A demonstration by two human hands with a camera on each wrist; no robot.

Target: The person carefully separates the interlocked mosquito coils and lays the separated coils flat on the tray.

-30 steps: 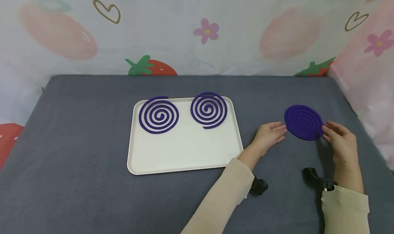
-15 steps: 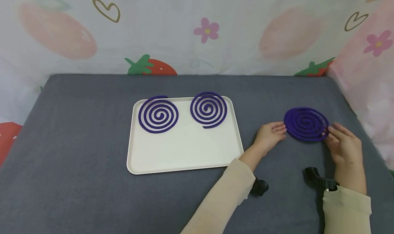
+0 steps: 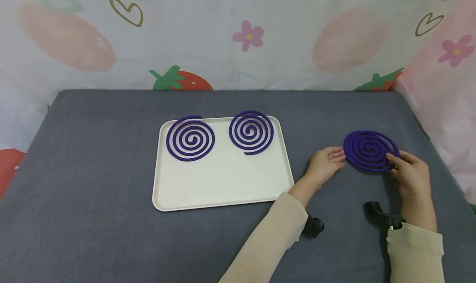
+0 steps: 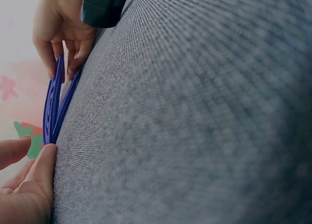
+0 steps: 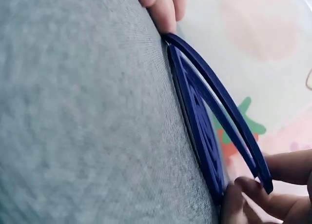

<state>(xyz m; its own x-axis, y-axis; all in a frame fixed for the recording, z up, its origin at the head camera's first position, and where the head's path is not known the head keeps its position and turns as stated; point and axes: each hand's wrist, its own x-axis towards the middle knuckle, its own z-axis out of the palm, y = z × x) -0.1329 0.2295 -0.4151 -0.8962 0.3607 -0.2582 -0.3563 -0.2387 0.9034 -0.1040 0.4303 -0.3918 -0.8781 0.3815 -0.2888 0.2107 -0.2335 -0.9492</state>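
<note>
At the right of the table, a stack of purple mosquito coils [image 3: 368, 148] is parting along its right edge. My right hand [image 3: 414, 173] pinches the raised rim of the upper coil [image 5: 222, 93] between thumb and fingers. In the right wrist view, the lower coil [image 5: 195, 119] lies flat on the cloth, while the upper one tilts away from it and still meets it at the left end. Straight fingertips of my left hand [image 3: 324, 166] touch the stack's left edge. In the left wrist view, the two layers form a V opening towards my right hand.
A white tray [image 3: 223, 181] lies left of my hands on the grey cloth-covered table [image 3: 93, 184]. Two single spiral coils, a left one [image 3: 193, 141] and a right one [image 3: 251, 130], overlap its back rim. Printed fabric [image 3: 282, 47] hangs behind the table.
The right edge of the upper coil has lifted and separated from the lower one. My right hand has shifted its hold, its thumb now over the rim. My left hand stays against the left edge.
</note>
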